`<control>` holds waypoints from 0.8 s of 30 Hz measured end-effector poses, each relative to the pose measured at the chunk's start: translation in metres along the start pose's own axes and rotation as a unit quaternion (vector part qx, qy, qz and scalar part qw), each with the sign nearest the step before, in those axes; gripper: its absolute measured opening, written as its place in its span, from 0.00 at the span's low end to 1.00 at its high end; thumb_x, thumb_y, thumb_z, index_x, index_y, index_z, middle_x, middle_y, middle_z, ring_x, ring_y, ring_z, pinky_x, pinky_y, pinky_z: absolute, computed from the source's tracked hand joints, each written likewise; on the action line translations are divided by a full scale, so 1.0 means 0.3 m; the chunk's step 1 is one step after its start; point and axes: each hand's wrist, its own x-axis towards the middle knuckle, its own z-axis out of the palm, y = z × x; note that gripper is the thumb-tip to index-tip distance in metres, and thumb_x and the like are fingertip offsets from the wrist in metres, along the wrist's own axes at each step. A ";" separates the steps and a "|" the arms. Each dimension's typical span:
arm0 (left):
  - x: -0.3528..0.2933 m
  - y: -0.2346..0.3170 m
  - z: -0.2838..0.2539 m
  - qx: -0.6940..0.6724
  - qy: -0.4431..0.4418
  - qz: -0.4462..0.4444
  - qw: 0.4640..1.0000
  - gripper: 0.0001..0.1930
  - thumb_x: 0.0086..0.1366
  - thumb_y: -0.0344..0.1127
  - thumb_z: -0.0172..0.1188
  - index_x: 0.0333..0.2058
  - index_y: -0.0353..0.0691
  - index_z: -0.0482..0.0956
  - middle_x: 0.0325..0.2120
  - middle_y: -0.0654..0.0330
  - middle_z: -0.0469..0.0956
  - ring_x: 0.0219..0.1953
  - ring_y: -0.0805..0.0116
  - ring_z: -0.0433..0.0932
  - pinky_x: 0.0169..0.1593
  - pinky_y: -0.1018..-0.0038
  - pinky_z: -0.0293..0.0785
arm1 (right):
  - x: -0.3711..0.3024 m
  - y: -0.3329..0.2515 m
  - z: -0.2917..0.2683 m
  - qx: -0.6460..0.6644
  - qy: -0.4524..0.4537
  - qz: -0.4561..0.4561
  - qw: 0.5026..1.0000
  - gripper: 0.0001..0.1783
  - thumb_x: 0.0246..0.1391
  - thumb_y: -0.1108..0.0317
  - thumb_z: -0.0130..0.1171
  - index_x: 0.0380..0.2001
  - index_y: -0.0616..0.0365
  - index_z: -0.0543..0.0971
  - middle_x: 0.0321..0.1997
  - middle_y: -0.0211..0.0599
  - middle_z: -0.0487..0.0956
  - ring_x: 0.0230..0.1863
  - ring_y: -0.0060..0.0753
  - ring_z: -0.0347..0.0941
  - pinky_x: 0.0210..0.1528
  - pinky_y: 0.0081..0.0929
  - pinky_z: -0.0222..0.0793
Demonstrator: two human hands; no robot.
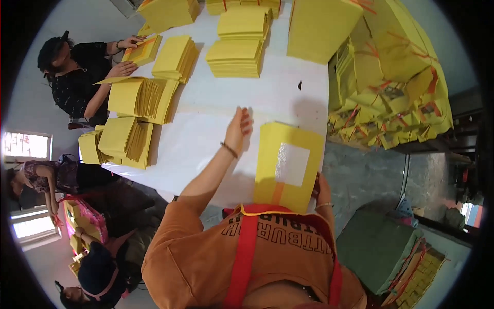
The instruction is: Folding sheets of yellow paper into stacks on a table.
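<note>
L hand point(239, 126) empty, fingers half-curled; R hand point(323, 192), grip unclear, by white-patched yellow paper stack point(268, 154); prob. mid-batch, other yellow stacks point(233, 59) left.

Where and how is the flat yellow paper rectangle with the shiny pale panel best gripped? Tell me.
Probably pinch both long edges, coming from left and right: the flat yellow paper rectangle lies broadside up on the white table, left edge uncovered, right hand by its lower right edge.
</note>
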 end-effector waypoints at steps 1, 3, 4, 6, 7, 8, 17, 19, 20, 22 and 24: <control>-0.069 -0.042 -0.001 0.008 -0.001 -0.013 1.000 0.35 0.62 0.63 0.39 0.58 0.41 0.57 0.49 0.58 0.65 0.48 0.68 0.64 0.48 0.68 0.62 | -0.014 -0.004 0.008 -0.045 0.005 0.005 0.999 0.27 0.59 0.48 0.41 0.52 0.57 0.69 0.45 0.32 0.76 0.42 0.24 0.72 0.43 0.24 0.67; -0.227 -0.129 0.005 0.049 -0.016 -0.048 0.998 0.39 0.62 0.64 0.37 0.61 0.39 0.51 0.57 0.54 0.57 0.57 0.62 0.58 0.57 0.65 0.55 | -0.023 -0.003 0.023 -0.044 -0.003 -0.026 0.999 0.31 0.58 0.44 0.37 0.52 0.57 0.69 0.45 0.31 0.75 0.41 0.23 0.71 0.45 0.24 0.64; -0.301 -0.145 0.017 0.057 -0.017 -0.067 0.996 0.39 0.62 0.64 0.37 0.61 0.39 0.51 0.57 0.54 0.57 0.57 0.62 0.58 0.57 0.65 0.55 | -0.045 -0.022 0.042 -0.052 0.005 -0.011 0.999 0.31 0.58 0.44 0.40 0.51 0.59 0.70 0.44 0.30 0.75 0.41 0.23 0.70 0.44 0.23 0.63; -0.402 -0.158 0.051 0.052 -0.090 -0.034 0.994 0.40 0.62 0.62 0.38 0.61 0.36 0.46 0.60 0.52 0.51 0.61 0.62 0.52 0.61 0.67 0.49 | -0.033 -0.033 0.070 -0.055 0.002 -0.013 0.998 0.31 0.57 0.44 0.43 0.49 0.61 0.70 0.42 0.29 0.74 0.40 0.23 0.68 0.44 0.22 0.63; -0.381 -0.247 0.013 0.038 -0.109 0.040 0.993 0.37 0.65 0.56 0.38 0.62 0.33 0.41 0.62 0.51 0.46 0.64 0.61 0.44 0.64 0.69 0.43 | -0.028 -0.018 0.077 -0.054 -0.013 -0.024 0.998 0.31 0.56 0.44 0.44 0.47 0.62 0.71 0.41 0.29 0.74 0.40 0.24 0.67 0.44 0.22 0.63; -0.378 -0.252 0.021 0.038 -0.110 0.029 0.993 0.37 0.65 0.56 0.38 0.62 0.33 0.41 0.62 0.51 0.46 0.64 0.61 0.44 0.64 0.69 0.43 | -0.024 -0.013 0.086 -0.055 -0.006 -0.016 0.998 0.31 0.56 0.44 0.44 0.47 0.62 0.71 0.41 0.29 0.74 0.40 0.24 0.67 0.44 0.22 0.63; -0.277 -0.209 0.002 0.097 -0.110 0.070 0.987 0.40 0.61 0.41 0.54 0.61 0.28 0.39 0.60 0.47 0.53 0.62 0.64 0.52 0.61 0.74 0.50 | 0.100 0.023 0.185 -0.394 -0.009 -0.257 0.882 0.31 0.56 0.46 0.41 0.49 0.63 0.68 0.46 0.47 0.71 0.46 0.40 0.67 0.50 0.30 0.61; -0.268 -0.231 -0.027 0.115 -0.107 0.068 0.985 0.37 0.63 0.41 0.51 0.61 0.30 0.40 0.60 0.51 0.52 0.61 0.66 0.53 0.61 0.74 0.51 | 0.106 0.015 0.185 -0.410 -0.030 -0.242 0.879 0.32 0.56 0.44 0.37 0.52 0.61 0.65 0.49 0.55 0.68 0.52 0.49 0.62 0.54 0.35 0.56; -0.272 -0.231 -0.030 0.131 -0.109 0.061 0.983 0.35 0.64 0.42 0.49 0.61 0.32 0.42 0.61 0.54 0.52 0.61 0.67 0.54 0.61 0.74 0.52 | 0.113 -0.004 0.181 -0.411 -0.033 -0.243 0.878 0.32 0.56 0.44 0.37 0.52 0.61 0.65 0.49 0.55 0.68 0.52 0.49 0.62 0.54 0.35 0.56; -0.278 -0.198 -0.017 0.110 -0.081 0.057 0.989 0.36 0.64 0.45 0.47 0.61 0.30 0.42 0.61 0.52 0.51 0.62 0.65 0.51 0.62 0.74 0.49 | 0.135 -0.050 0.166 -0.229 -0.157 -0.081 0.957 0.34 0.57 0.43 0.34 0.56 0.60 0.61 0.54 0.56 0.65 0.59 0.49 0.55 0.60 0.35 0.49; -0.281 -0.198 -0.002 0.088 -0.054 0.052 0.993 0.38 0.64 0.49 0.46 0.61 0.29 0.41 0.61 0.49 0.50 0.63 0.64 0.49 0.63 0.74 0.46 | 0.164 -0.016 0.199 -0.173 -0.128 -0.153 0.964 0.36 0.57 0.42 0.34 0.58 0.59 0.58 0.58 0.50 0.63 0.59 0.41 0.56 0.60 0.32 0.50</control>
